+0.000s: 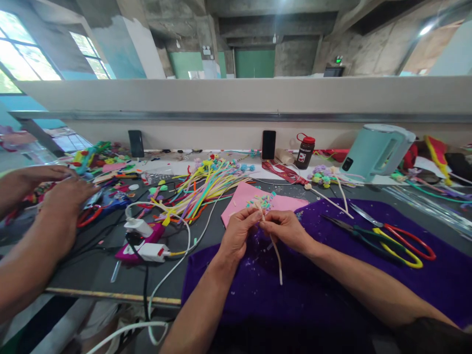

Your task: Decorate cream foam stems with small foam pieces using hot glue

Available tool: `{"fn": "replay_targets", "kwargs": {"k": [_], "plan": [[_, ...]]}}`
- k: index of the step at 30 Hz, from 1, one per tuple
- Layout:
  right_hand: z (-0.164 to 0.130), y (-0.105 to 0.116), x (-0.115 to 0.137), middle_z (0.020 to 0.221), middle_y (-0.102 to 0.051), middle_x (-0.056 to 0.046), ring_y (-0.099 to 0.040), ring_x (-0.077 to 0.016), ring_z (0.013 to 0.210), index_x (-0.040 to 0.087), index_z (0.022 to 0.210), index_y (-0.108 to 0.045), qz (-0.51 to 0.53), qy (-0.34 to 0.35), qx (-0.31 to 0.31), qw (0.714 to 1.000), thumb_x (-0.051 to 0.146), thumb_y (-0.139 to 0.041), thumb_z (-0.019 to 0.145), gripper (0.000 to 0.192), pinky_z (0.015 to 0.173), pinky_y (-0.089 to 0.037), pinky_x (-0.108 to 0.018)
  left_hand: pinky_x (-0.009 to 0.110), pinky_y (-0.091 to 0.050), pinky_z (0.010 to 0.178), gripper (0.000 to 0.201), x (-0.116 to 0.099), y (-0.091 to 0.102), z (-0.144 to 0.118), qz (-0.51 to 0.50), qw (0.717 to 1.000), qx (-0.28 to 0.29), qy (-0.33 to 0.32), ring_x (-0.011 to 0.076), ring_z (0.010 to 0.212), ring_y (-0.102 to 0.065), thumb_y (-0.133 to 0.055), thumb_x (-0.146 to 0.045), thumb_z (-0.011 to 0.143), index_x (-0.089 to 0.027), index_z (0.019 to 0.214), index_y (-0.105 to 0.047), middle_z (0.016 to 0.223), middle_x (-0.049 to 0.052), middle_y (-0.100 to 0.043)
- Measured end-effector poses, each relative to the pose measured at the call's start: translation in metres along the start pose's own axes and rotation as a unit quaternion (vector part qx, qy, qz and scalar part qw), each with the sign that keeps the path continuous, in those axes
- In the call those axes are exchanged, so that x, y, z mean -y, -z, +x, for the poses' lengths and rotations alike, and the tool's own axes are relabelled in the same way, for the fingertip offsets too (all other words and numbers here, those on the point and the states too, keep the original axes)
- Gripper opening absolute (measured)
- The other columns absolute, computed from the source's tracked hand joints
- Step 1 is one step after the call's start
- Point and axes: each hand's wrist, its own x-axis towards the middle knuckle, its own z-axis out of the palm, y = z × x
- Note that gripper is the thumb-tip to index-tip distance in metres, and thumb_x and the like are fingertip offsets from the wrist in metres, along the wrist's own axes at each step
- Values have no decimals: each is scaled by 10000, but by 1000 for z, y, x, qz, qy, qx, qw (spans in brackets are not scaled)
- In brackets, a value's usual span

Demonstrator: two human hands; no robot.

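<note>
My left hand (239, 231) and my right hand (285, 229) meet over a purple cloth (280, 295), both pinching the top of a thin cream stick (277, 258) that hangs down between them. A small pale bit sits at the stick's upper end, between my fingertips. Just behind my hands lies a pink sheet (241, 195) with small blue-green pieces (262, 200) on it.
Scissors with red (405, 237) and yellow-green (383, 241) handles lie on the cloth at right. A heap of coloured sticks (201, 189), a pink glue gun (142, 243) with white cables, a brown bottle (305, 151), a pale kettle (376, 150). Another person's hands (55, 191) work at left.
</note>
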Motion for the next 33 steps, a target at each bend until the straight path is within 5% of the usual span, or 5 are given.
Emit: {"fn": "replay_targets", "kwargs": {"k": [10,16,20,33], "plan": [[-3,-9,1,508,-551,33,-412,-42,325,131,707,-584,111,-109,96,983,370,-496,800,271,341,-295,-154,151,-365,440,205,-5,7,7,-80,995,-66,11,49,510,-486,-713,-289,606,-125,691,-623,644,-12,-564],[-8,-8,9,507,-543,24,-446,-55,357,131,647,-574,23,-97,166,981,338,-483,807,277,368,-328,-162,137,-358,445,216,-11,19,9,-94,992,-87,-11,43,557,-487,-709,-314,607,-137,697,-622,688,-12,-566],[-4,2,13,561,-519,23,-507,-78,454,142,642,-569,-60,-34,119,991,341,-480,812,276,441,-384,-179,143,-349,452,185,-11,15,7,-58,997,-41,1,46,566,-482,-678,-306,653,-134,681,-615,687,-10,-560],[-4,-8,1,518,-497,42,-486,-71,410,157,640,-512,66,-44,61,995,322,-486,816,242,419,-392,-181,200,-440,522,173,-9,2,-1,-19,999,2,37,83,553,-532,-698,-242,634,-111,731,-643,664,9,-592]]}}
